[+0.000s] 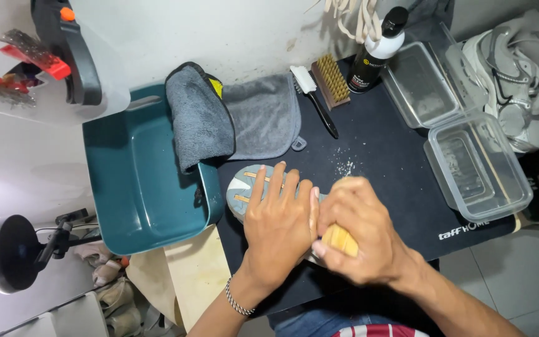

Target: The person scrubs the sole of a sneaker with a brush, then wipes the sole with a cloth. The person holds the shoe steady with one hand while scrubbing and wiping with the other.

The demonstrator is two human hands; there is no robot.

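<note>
Scrubbing step: left hand (280, 228), fingers (274, 187) flat and spread, pins the upturned shoe sole (244, 187) beneath them while right hand (360, 228), fingers curled tight, grips the wooden brush (339, 239); continued strokes likely need steady downward pressure.

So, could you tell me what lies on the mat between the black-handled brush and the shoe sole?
In the head view, only bare black mat with white specks separates the black-handled brush from the shoe sole.

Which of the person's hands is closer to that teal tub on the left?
The left hand. It presses flat on the shoe sole right beside the teal tub; the right hand, gripping a wooden brush, is farther away.
</note>
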